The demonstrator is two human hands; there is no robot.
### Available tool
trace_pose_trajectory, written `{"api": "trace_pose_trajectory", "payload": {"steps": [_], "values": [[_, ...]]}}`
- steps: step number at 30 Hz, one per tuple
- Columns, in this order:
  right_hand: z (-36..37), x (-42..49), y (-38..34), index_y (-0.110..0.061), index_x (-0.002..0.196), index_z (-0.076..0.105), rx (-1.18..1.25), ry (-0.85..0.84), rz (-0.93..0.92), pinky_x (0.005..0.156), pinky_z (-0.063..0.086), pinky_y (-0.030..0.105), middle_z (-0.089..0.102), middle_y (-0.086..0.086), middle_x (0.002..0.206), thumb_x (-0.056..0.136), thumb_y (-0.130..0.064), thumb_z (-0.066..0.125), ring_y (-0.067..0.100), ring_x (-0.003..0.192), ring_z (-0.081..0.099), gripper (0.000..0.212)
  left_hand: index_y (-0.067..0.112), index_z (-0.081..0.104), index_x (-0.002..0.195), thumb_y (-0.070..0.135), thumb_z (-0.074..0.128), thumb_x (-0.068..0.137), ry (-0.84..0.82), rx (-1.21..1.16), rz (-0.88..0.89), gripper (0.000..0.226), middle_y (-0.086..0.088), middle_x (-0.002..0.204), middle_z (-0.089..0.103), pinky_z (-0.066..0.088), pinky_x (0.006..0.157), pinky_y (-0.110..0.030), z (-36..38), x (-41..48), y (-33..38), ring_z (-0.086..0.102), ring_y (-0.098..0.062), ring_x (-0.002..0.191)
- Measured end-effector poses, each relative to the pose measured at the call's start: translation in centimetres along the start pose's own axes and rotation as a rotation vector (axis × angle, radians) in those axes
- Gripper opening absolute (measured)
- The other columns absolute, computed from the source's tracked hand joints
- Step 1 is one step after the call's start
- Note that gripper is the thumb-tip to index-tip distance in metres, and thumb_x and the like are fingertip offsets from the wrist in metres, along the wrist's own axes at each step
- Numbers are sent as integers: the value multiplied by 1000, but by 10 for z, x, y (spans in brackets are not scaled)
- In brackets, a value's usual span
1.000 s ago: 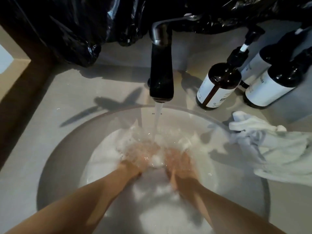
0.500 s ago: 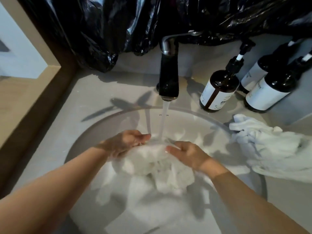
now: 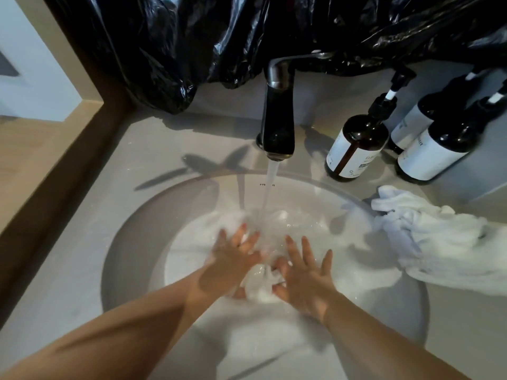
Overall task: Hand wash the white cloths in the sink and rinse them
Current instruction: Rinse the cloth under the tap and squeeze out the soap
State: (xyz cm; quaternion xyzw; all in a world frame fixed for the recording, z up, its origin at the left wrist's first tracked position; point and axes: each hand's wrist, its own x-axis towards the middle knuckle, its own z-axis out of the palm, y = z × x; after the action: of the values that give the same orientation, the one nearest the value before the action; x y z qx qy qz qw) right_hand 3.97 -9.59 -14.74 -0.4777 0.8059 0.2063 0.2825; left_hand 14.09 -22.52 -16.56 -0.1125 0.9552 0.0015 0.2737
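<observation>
— Dropped from lifting to pressing: left hand (image 3: 233,260) and right hand (image 3: 306,278) flat, splayed, side by side on soaked white cloth (image 3: 259,287), sink (image 3: 315,196), lower centre.
— Looked limp, water-heavy, slippery; best gathered at the bunched middle.

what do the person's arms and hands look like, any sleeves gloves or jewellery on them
Nothing worn shows. The left forearm and right forearm are bare as far as the frame edge: no sleeves, no watch, no bracelet at either wrist. The left hand and right hand have no gloves. The water and blur make it impossible to tell whether there is a ring.
</observation>
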Motion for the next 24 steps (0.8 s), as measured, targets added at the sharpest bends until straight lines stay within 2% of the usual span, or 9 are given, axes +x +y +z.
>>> {"api": "trace_pose_trajectory", "payload": {"steps": [3, 5, 6, 8, 11, 13, 16, 19, 24], "values": [[7, 20, 5, -30, 143, 25, 74, 49, -51, 112, 8, 57, 12, 8, 158, 95, -50, 38, 35, 144, 11, 54, 8, 40, 136, 19, 63, 87, -238, -290, -84, 56, -11, 114, 51, 47, 85, -21, -12, 14, -2, 54, -22, 103], [9, 34, 13, -27, 143, 31, 182, -28, -84, 113, 18, 43, 38, 5, 148, 98, -44, 38, 29, 137, 34, 49, 6, 58, 86, 8, 55, 90, -317, -391, -91, 5, 1, 71, 44, 36, 50, -16, -16, 23, -9, 43, -10, 60], [7, 38, 15, -24, 143, 35, 163, -97, -96, 112, 22, 38, 40, 4, 147, 100, -37, 36, 26, 136, 36, 45, 8, 54, 76, 7, 51, 92, -379, -384, -88, 17, -1, 71, 46, 33, 51, -18, -17, 26, -12, 44, -13, 59], [5, 42, 15, -14, 128, 53, 159, -166, -97, 107, 31, 29, 48, 4, 139, 101, -14, 36, 18, 126, 45, 32, 2, 59, 107, 6, 39, 98, -483, -413, -89, 22, -12, 109, 60, 42, 72, -24, -12, 27, -19, 59, -26, 95], [6, 43, 13, -12, 69, 48, 343, -41, -54, 86, 37, 25, 52, 5, 84, 83, 11, 38, 9, 74, 49, 29, 0, 55, 122, 5, 35, 98, -300, -502, -110, 32, -14, 129, 54, 38, 97, -24, -3, 27, -23, 52, -17, 121], [6, 47, 14, -2, 96, 60, 405, 32, 1, 90, 42, 27, 61, 13, 95, 86, 11, 34, 19, 87, 60, 31, 8, 67, 92, 6, 59, 86, 57, -658, -183, 10, -6, 97, 66, 46, 76, -11, 2, 29, -26, 63, 6, 88], [9, 54, 14, -6, 141, 33, 466, 135, 121, 99, 39, 28, 54, 12, 133, 99, 0, 29, 25, 121, 54, 42, 8, 63, 93, 10, 63, 86, 54, -725, -213, 7, -6, 91, 65, 47, 67, -22, 4, 27, -19, 63, -16, 81], [3, 54, 15, -10, 131, 46, 677, 161, 151, 94, 39, 28, 58, 12, 127, 102, -17, 32, 27, 117, 55, 33, 15, 62, 83, 40, 52, 94, 121, -756, -91, 28, 1, 81, 58, 43, 67, -22, -4, 12, -24, 53, -14, 72], [-44, 22, 33, -15, 117, 61, 884, 116, -14, 78, 41, 21, 58, -1, 108, 92, -42, 57, 18, 101, 57, 37, 19, 64, 88, 49, 37, 97, 206, -602, -62, 41, 1, 94, 62, 37, 80, -21, -30, -7, -49, 54, -16, 93]]}}
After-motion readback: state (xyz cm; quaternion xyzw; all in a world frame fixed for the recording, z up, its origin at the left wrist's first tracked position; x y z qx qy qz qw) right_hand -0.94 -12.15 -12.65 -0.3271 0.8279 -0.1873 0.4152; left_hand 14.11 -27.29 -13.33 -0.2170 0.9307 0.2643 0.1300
